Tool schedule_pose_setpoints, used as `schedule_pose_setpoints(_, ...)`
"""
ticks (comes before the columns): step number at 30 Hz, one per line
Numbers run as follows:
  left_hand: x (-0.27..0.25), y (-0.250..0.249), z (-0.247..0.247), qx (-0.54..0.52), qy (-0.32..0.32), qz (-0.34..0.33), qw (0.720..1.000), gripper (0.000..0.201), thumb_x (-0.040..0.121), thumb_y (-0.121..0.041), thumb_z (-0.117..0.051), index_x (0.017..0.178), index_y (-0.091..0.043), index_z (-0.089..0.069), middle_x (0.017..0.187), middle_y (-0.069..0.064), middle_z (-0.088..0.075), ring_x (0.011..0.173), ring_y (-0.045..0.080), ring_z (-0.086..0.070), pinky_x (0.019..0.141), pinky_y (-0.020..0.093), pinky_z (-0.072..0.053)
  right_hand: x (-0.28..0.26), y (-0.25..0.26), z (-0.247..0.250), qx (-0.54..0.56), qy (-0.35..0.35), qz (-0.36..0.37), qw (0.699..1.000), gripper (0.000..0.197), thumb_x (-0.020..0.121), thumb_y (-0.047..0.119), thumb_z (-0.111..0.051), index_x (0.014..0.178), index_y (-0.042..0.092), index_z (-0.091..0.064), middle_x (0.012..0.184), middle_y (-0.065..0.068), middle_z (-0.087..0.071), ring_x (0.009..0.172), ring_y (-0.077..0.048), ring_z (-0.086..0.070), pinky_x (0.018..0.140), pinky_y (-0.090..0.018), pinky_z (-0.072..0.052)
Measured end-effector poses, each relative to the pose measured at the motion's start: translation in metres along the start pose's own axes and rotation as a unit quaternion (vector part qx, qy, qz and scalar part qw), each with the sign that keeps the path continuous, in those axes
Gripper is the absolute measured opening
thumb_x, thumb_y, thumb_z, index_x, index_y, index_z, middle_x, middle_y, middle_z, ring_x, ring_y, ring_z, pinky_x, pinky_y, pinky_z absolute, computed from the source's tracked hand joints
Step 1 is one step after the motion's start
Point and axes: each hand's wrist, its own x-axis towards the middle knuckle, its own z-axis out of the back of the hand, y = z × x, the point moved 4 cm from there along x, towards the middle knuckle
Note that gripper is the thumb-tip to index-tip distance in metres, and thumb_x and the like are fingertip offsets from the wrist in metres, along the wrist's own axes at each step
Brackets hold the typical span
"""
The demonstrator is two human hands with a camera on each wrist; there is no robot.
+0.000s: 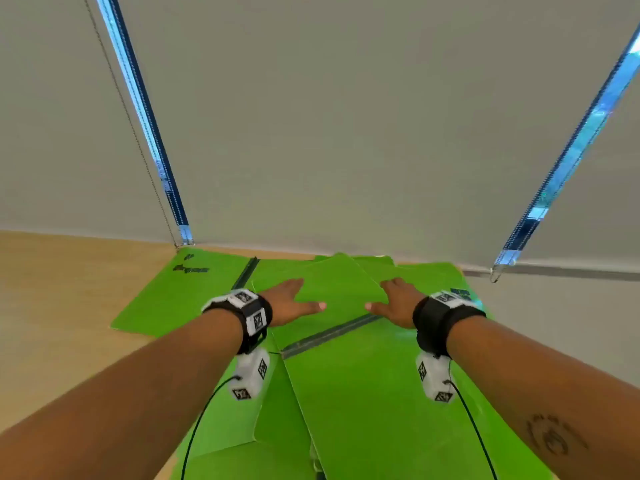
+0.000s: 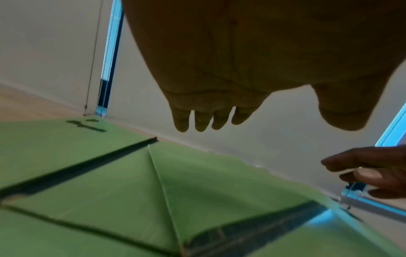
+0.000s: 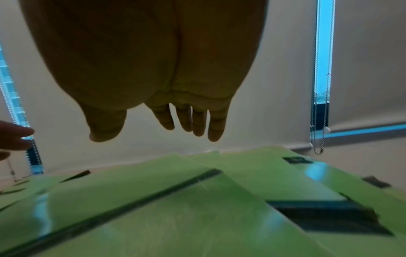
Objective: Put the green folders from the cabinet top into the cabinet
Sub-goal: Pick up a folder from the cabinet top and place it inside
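Observation:
Several green folders (image 1: 374, 393) lie overlapping on the wooden cabinet top (image 1: 62, 306), some with dark spine strips (image 1: 329, 336). One at the left carries black print (image 1: 180, 292). My left hand (image 1: 291, 301) and right hand (image 1: 394, 303) reach out palm down on either side of the middle folder (image 1: 336, 282), thumbs pointing toward each other. In the left wrist view the left hand (image 2: 219, 78) hovers above the folders (image 2: 110, 182) with straight fingers (image 2: 199, 121). The right wrist view shows the right hand (image 3: 153, 69) likewise above the folders (image 3: 175, 217), holding nothing.
Grey roller blinds (image 1: 329, 133) hang right behind the folders, with bright window gaps (image 1: 145, 116) and bead chains (image 1: 138, 150) at left and right (image 1: 498, 271). Bare wooden top lies to the left of the pile. Wrist camera cables (image 1: 204, 410) trail over the near folders.

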Motion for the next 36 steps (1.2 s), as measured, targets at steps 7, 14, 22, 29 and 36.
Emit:
schedule_pose_setpoints(7, 0.037, 0.019, -0.062, 0.073, 0.030, -0.005, 0.997, 0.107, 0.076, -0.082, -0.041, 0.154, -0.021, -0.002, 0.162, 0.004, -0.001, 0.149, 0.023, -0.005, 0.120, 0.043, -0.013, 0.025, -0.042, -0.046, 0.006, 0.013, -0.104, 0.994, 0.081, 0.086, 0.067, -0.049, 0.137, 0.005, -0.037, 0.139, -0.019, -0.041, 0.123, -0.037, -0.048, 0.102, -0.042, -0.044)
schedule_pose_setpoints(14, 0.060, 0.011, -0.085, 0.117, -0.005, -0.045, 0.992, 0.113, 0.071, -0.086, -0.041, 0.154, -0.022, 0.000, 0.162, 0.005, 0.002, 0.149, 0.025, -0.002, 0.119, 0.047, -0.013, 0.043, -0.062, -0.060, 0.128, -0.021, -0.127, 0.983, 0.081, 0.087, 0.054, -0.060, 0.143, 0.003, -0.031, 0.142, -0.016, -0.045, 0.126, -0.030, -0.049, 0.098, -0.034, -0.045)
schedule_pose_setpoints(22, 0.068, 0.002, -0.101, 0.169, -0.061, -0.073, 0.981, 0.117, 0.069, -0.086, -0.045, 0.153, -0.019, 0.001, 0.162, 0.005, 0.000, 0.148, 0.026, -0.010, 0.118, 0.050, -0.019, 0.039, -0.064, -0.045, 0.305, -0.205, -0.035, 0.929, 0.058, 0.078, 0.035, -0.076, 0.125, 0.009, -0.057, 0.122, -0.010, -0.061, 0.107, -0.024, -0.057, 0.092, -0.030, -0.043)
schedule_pose_setpoints(29, 0.015, -0.013, -0.080, 0.038, -0.223, -0.173, 0.959, 0.090, 0.072, -0.069, -0.065, 0.144, -0.023, -0.037, 0.142, 0.000, -0.050, 0.126, 0.021, -0.051, 0.105, 0.032, -0.040, -0.033, -0.023, 0.014, 0.412, -0.382, 0.155, 0.813, 0.048, 0.071, 0.020, -0.079, 0.116, 0.013, -0.061, 0.098, 0.002, -0.065, 0.091, -0.007, -0.059, 0.093, -0.026, -0.050)
schedule_pose_setpoints(36, -0.148, -0.040, -0.063, -0.044, -0.381, -0.270, 0.883, 0.036, 0.080, -0.040, -0.073, 0.105, -0.016, -0.067, 0.090, 0.003, -0.071, 0.073, 0.013, -0.064, 0.067, 0.022, -0.050, -0.226, 0.046, 0.040, 0.291, -0.584, 0.314, 0.689, 0.043, 0.075, 0.028, -0.071, 0.114, 0.019, -0.056, 0.094, 0.007, -0.048, 0.087, -0.005, -0.045, 0.080, -0.012, -0.042)
